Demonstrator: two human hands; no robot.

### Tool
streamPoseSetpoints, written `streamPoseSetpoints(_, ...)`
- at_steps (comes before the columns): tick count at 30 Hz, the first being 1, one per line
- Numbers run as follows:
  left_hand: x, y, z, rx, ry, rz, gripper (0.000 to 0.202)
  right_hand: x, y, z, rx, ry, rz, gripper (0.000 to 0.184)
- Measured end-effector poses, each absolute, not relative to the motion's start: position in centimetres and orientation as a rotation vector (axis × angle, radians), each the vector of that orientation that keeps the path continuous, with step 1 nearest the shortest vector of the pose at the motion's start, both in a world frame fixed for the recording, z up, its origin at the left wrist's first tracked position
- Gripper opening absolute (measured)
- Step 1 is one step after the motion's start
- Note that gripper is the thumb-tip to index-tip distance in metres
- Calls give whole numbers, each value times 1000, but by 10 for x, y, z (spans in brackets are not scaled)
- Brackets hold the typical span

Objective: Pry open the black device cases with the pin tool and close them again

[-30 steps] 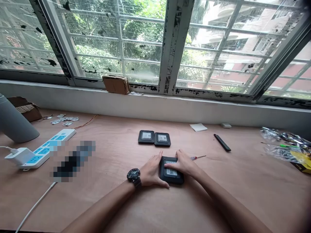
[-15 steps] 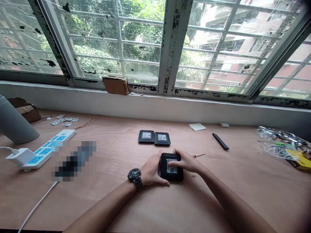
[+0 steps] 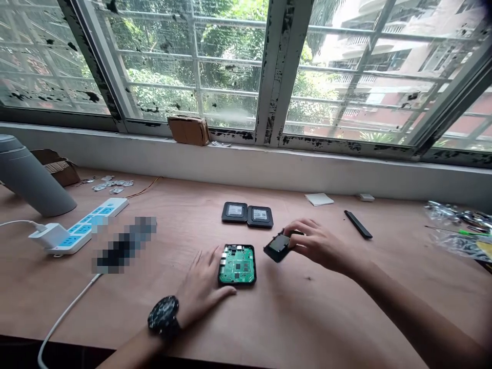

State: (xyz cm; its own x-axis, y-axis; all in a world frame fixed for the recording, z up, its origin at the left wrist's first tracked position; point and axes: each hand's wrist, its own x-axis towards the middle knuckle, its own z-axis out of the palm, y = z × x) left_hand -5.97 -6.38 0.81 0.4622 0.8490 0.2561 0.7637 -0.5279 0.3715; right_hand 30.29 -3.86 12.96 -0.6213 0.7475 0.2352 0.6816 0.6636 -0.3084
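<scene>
A small black device base [image 3: 237, 265] lies open on the wooden table [image 3: 346, 307], with its green circuit board facing up. My left hand [image 3: 202, 289], with a black watch on the wrist, rests flat beside the base, its fingers touching the left and front edges. My right hand [image 3: 319, 244] holds the black cover [image 3: 279, 247] lifted off to the right, tilted just above the table. Two more closed black devices [image 3: 247, 214] lie side by side further back.
A white and blue power strip [image 3: 82, 230] with a plugged charger and cable lies at the left, by a grey cylinder [image 3: 28, 177]. A black stick [image 3: 358, 224], a white pad [image 3: 319, 199] and plastic bags with tools [image 3: 457, 230] sit to the right. A window ledge runs behind.
The black cover came off the device and moved right in my right hand, exposing the green board. My left hand slid back and now lies flat by the base.
</scene>
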Motion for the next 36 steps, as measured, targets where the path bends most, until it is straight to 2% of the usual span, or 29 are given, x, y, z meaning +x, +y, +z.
streamPoseSetpoints(4, -54, -36, 11, 2473, 1221, 528, 122, 329, -44, 86, -1177, -2426, 143, 19)
streamPoseSetpoints(11, -37, -5, 16, 2458, 1072, 527, 121, 351, -53, 18, -1279, -2258, 184, 21)
streamPoseSetpoints(18, -38, 11, 8, 2502, 1047, 497, 127, 351, -42, 6, -1259, -2163, 573, 28)
streamPoseSetpoints(21, -52, 16, 1, 2542, 1087, 424, 130, 351, -42, 4, -1278, -2154, 600, 28)
streamPoseSetpoints(27, -67, 19, 1, 2623, 1077, 299, 119, 361, -46, 11, -1375, -2037, 563, 30)
streamPoseSetpoints(36, -67, 21, 1, 2621, 1095, 285, 120, 368, -49, 16, -1589, -2238, 592, 117)
